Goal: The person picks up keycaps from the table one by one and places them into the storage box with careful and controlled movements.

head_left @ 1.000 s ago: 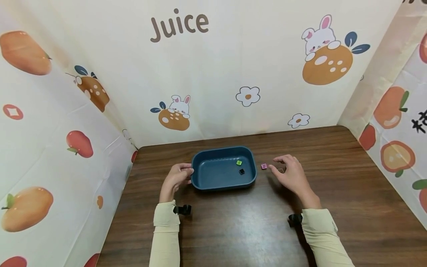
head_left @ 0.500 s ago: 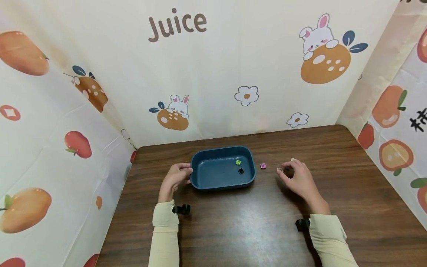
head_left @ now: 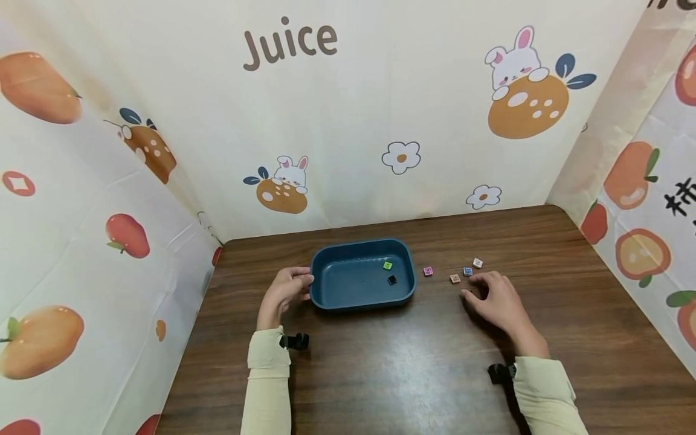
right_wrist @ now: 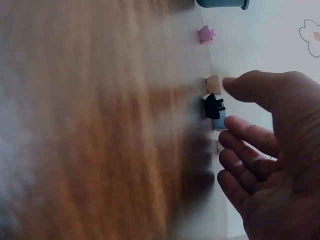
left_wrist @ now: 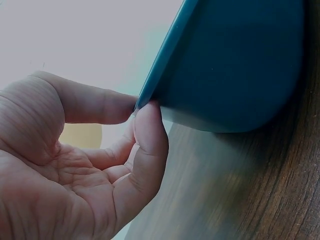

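"Since your right hand [head_left: 497, 296] is that close, where's the loose black piece [right_wrist: 214, 106]?"

"On the table [head_left: 391, 374], between my thumb tip and index fingertip in the right wrist view. Can't pick it out in the head view."

"Gripped?"

"No. Thumb and fingers apart; gaps show around the piece, though I won't swear to zero contact."

"What could go wrong?"

"Crowding, mainly. Blue piece [head_left: 467, 272] sits right by my index fingertip, tan piece [head_left: 455, 279] just beside that, white piece [head_left: 477, 263] on the far side. Sloppy pinch and I'd likely nudge a neighbour or catch two. They're small, so an off-centre squeeze might flick one away. My palm also blocks the view from above, so a miss is easy. Pink piece [head_left: 428, 272] lies nearer the container; low risk, I'd say."

"Containers?"

"One: blue box [head_left: 359, 307], upright. Green piece [head_left: 388, 266] and second black piece [head_left: 392, 280] inside, near each other toward its right end, not touching."

"And your left hand [head_left: 286, 286]?"

"Thumb and fingers clamped on the rim at the box's left end. Lift or tug there and it could tip or skid, sliding both pieces around."
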The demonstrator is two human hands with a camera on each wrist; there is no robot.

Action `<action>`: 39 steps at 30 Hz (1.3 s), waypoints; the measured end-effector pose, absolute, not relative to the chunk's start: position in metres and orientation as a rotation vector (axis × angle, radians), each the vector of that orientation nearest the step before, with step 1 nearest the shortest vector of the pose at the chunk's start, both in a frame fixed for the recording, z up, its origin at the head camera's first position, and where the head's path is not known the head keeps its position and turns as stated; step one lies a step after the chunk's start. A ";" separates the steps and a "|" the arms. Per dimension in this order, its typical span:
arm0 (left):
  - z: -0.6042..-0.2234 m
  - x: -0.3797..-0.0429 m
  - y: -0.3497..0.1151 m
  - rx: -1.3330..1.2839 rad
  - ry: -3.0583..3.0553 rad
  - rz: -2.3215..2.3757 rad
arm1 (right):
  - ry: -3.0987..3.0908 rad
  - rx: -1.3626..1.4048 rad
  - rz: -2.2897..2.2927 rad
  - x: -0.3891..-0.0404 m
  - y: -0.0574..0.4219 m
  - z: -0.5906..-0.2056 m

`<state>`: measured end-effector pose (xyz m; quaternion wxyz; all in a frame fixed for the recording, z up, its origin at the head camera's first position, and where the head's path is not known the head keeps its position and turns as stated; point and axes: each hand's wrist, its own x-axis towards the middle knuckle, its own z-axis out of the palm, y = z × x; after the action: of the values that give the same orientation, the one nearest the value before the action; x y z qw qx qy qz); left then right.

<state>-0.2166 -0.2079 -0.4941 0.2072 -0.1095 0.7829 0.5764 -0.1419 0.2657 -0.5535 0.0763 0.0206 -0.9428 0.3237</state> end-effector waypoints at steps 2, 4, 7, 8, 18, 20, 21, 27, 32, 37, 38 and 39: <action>-0.495 -0.217 -0.209 -0.303 2.169 1.612 | -2.839 0.059 0.969 -0.141 0.266 -0.555; -0.495 -0.217 -0.209 -0.294 2.164 1.617 | -2.840 0.059 0.969 -0.140 0.267 -0.556; -0.495 -0.217 -0.210 -0.281 2.157 1.625 | -2.827 0.066 0.965 -0.139 0.267 -0.556; -0.495 -0.217 -0.210 -0.279 2.157 1.624 | -2.825 0.067 0.966 -0.139 0.267 -0.556; -0.494 -0.215 -0.210 -0.278 2.167 1.616 | -2.852 0.054 0.945 -0.132 0.266 -0.557; -0.494 -0.215 -0.209 -0.269 2.168 1.617 | -2.855 0.053 0.936 -0.131 0.266 -0.558; -0.494 -0.215 -0.209 -0.269 2.169 1.618 | -2.855 0.053 0.932 -0.131 0.266 -0.558; -0.495 -0.216 -0.210 -0.269 2.179 1.616 | -2.837 0.062 0.918 -0.130 0.267 -0.560; -0.495 -0.215 -0.209 -0.260 2.184 1.612 | -2.826 0.060 0.915 -0.130 0.267 -0.561; -0.495 -0.215 -0.210 -0.260 2.184 1.614 | -2.821 0.055 0.912 -0.129 0.266 -0.561; -0.496 -0.215 -0.210 -0.260 2.186 1.612 | -2.821 0.054 0.914 -0.129 0.266 -0.561; -0.496 -0.215 -0.210 -0.263 2.187 1.613 | -2.819 0.053 0.916 -0.129 0.266 -0.561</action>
<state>-0.2152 -0.2098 -0.4960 0.2043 -0.0941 0.7841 0.5784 -0.1287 0.2660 -0.5608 0.0884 0.0179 -0.9472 0.3077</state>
